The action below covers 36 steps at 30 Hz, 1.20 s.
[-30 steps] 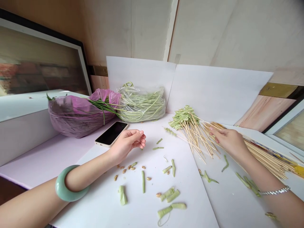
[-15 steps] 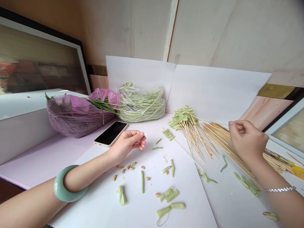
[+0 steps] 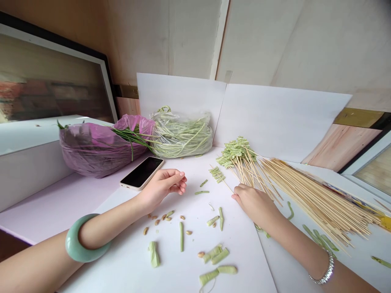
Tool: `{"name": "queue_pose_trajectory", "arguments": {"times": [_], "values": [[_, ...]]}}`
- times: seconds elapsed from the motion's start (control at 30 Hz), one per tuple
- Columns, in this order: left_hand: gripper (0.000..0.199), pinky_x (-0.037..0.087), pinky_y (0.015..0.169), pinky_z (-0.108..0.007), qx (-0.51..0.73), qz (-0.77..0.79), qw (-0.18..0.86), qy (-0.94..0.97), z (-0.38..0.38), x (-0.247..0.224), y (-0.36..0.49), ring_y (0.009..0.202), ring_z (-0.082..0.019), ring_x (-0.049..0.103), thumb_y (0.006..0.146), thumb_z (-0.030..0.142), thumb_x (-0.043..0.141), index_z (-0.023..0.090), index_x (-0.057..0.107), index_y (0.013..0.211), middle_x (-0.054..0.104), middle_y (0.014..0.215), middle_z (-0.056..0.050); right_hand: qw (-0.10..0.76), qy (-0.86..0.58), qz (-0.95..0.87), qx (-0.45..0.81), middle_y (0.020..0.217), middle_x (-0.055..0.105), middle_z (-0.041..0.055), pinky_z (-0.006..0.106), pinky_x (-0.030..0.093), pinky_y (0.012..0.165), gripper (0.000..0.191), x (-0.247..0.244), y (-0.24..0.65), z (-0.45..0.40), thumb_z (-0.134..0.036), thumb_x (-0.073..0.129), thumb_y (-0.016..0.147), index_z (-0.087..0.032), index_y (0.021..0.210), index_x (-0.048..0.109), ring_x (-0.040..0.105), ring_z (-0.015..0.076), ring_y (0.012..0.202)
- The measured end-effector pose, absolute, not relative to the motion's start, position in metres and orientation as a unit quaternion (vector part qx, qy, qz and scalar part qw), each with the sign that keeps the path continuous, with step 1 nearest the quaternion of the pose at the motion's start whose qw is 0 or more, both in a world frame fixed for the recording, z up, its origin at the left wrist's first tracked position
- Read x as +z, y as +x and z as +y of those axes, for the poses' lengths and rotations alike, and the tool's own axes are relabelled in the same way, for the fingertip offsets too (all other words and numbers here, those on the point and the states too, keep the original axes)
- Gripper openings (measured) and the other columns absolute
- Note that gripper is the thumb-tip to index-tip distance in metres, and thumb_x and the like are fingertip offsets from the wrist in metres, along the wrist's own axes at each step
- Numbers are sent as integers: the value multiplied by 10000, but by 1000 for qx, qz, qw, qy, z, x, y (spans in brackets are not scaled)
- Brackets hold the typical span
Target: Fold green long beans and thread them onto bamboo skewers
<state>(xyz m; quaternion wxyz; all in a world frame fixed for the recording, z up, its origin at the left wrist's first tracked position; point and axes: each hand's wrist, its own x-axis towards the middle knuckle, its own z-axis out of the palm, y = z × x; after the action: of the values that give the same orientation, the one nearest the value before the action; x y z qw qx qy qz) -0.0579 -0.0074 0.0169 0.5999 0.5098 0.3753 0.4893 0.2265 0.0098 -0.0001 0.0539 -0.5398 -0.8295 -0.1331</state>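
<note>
White table (image 3: 128, 264). We've got R hand (image 3: 254, 200) pinching the skewer (image 3: 227, 186) by its bare stick, ctr-right, prob. to keep off the beans (image 3: 217, 174). L hand (image 3: 163, 183) half-curled, empty, near phone (image 3: 142, 172). Loose sticks (image 3: 317, 199) right, prob. for quick reach.

We wear one ornament on each bare forearm (image 3: 122, 221).
On our left is a thick bangle (image 3: 73, 246), smooth, rounded and pale jade-green, with a soft gloss; on our right, a slim silver bracelet (image 3: 330, 270), shiny and finely segmented, whether in links or beads we cannot tell.
</note>
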Motion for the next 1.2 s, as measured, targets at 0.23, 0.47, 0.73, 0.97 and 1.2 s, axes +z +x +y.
{"name": "queue_pose_trajectory", "arguments": {"times": [0.23,0.47,0.73,0.97,1.2], "values": [[346,477,593,-241,484,381,594,516,-5,18,-58,590,-126,602,730,439,734,104,650,709,650,651,-49,113,-611,-774,-119,722,650,-9,239,449,549,164,17,226,7,-207,559,902,-162,751,603,605,122,611],[347,475,597,-251,486,391,586,517,-3,18,-59,582,-124,592,731,442,727,107,642,693,642,644,-46,192,-674,-695,-160,848,693,34,293,473,791,189,76,239,27,-226,471,948,-169,867,632,657,174,839],[340,475,597,-255,478,392,578,533,-7,22,-57,581,-127,591,707,436,741,116,634,667,638,621,-40,92,-761,-637,-86,1094,629,86,362,541,778,264,76,238,88,-321,581,922,-139,1111,602,637,184,911],[354,470,588,-246,455,384,580,556,-9,25,-56,571,-119,581,699,458,744,123,633,663,639,615,-32,79,-775,-623,-73,1127,620,75,392,537,800,277,73,256,89,-334,568,928,-160,1143,589,630,195,943],[360,467,585,-248,406,392,578,590,-10,29,-56,566,-122,571,707,468,734,125,639,650,652,611,-43,91,-791,-599,-87,1239,565,101,456,501,877,370,81,256,99,-361,565,925,-161,1235,538,590,240,1059]]}}
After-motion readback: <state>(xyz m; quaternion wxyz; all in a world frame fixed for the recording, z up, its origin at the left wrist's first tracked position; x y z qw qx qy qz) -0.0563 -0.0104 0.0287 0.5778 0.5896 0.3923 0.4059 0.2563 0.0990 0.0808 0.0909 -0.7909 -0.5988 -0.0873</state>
